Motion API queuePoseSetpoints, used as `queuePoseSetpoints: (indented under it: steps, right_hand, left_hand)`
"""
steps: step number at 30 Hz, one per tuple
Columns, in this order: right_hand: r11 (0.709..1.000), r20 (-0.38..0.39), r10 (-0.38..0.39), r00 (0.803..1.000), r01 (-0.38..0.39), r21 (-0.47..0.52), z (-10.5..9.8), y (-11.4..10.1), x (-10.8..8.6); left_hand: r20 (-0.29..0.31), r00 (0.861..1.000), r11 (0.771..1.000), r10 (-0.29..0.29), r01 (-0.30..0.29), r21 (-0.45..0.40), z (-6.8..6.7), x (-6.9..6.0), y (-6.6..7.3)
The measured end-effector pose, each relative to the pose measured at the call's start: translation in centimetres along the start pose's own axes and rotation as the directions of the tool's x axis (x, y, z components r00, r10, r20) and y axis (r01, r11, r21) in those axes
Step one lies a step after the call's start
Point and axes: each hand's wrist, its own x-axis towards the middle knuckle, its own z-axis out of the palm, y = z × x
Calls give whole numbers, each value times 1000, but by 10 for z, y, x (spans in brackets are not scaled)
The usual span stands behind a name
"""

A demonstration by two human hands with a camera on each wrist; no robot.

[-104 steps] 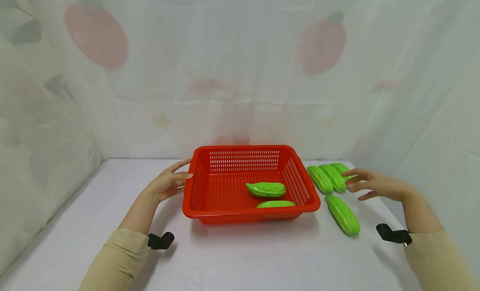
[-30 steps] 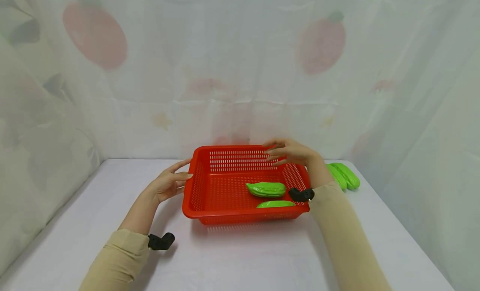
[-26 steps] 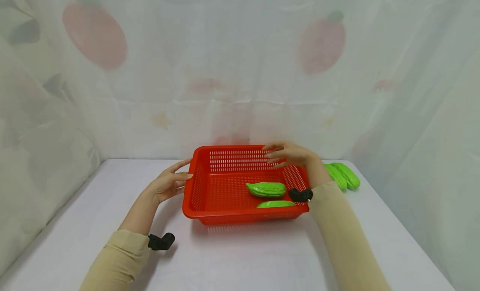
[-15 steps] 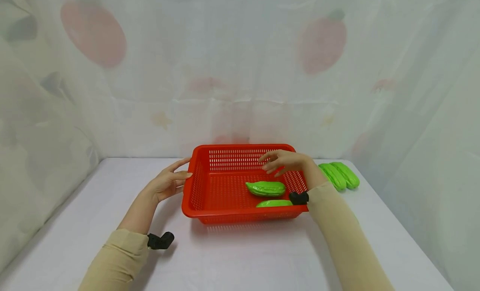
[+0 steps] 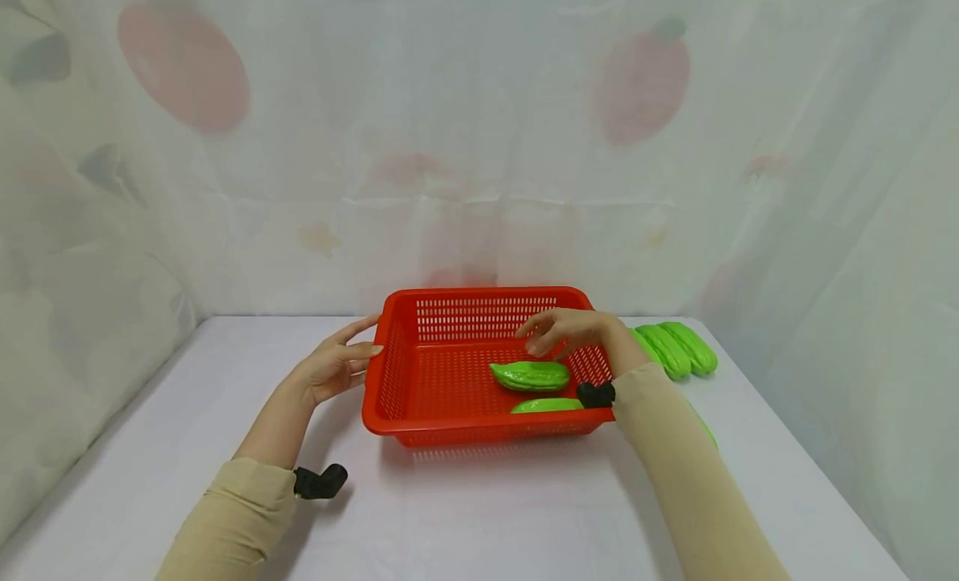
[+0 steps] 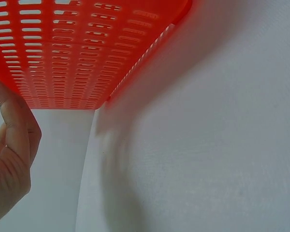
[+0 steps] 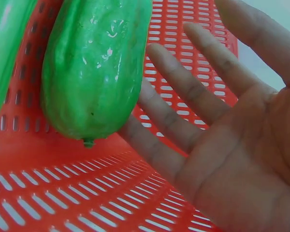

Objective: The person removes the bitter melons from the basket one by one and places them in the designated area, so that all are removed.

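Note:
A red slotted plastic basket (image 5: 479, 427) stands mid-table in the head view. Two green bitter melons lie in its right part: a whole one (image 5: 529, 376) and, nearer me, another (image 5: 547, 405) partly hidden by the front rim. My left hand (image 5: 333, 369) holds the basket's left rim, thumb over it and other fingers along the outside. My right hand (image 5: 571, 327) is over the basket's right side, its fingers loosely bent and holding nothing. In the right wrist view, its spread fingers are beside one bitter melon (image 7: 94, 67); whether they touch it I cannot tell.
Right of the basket, several more bitter melons (image 5: 687, 348) lie side by side at the table's back. Another bitter melon (image 5: 707, 431) shows only partly past my right sleeve. A white patterned curtain (image 5: 479, 148) hangs behind the table (image 5: 464, 523).
My right hand has moved left from beside the melons on the table to over the basket, then lowered toward the melons inside. My left hand stays on the rim.

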Motion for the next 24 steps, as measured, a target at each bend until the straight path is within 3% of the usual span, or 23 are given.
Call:
queuePoseSetpoints:
  steps: [12, 24]
  right_hand:
    - [999, 99, 7, 995, -4, -33, 1, 6, 3]
    - [993, 147, 70, 987, -55, -101, 3, 8, 5]
  left_hand:
    - [6, 1000, 1000, 2, -2, -9, 1, 0, 0]
    - [-6, 1000, 1000, -1, 0, -11, 2, 1, 0]
